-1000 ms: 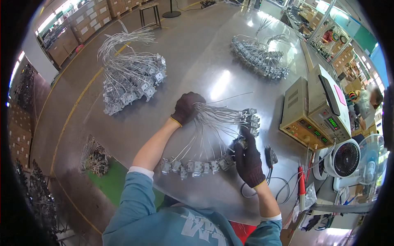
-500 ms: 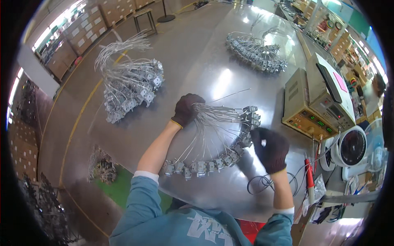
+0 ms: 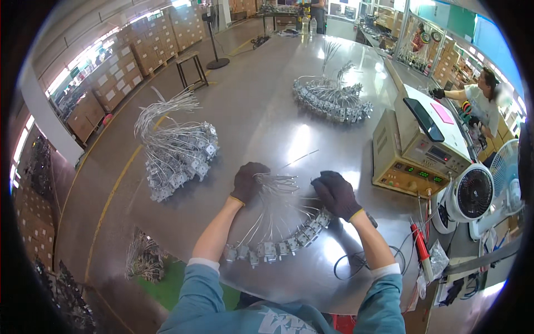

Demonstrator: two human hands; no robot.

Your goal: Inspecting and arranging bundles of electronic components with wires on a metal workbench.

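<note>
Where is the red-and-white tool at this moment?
In the head view, the red-and-white tool is on the right side, beyond the right hand, below and left of the small white fan.

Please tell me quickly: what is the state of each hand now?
Left hand: closed on the bundle of wires.
Right hand: by the row of metal parts; cannot tell whether it grips anything.

we see thin silver wires (image 3: 275, 185) bunched together, fanning down toward boxy grey metal parts (image 3: 270, 251) in a curved row on the table (image 3: 250, 136).
</note>
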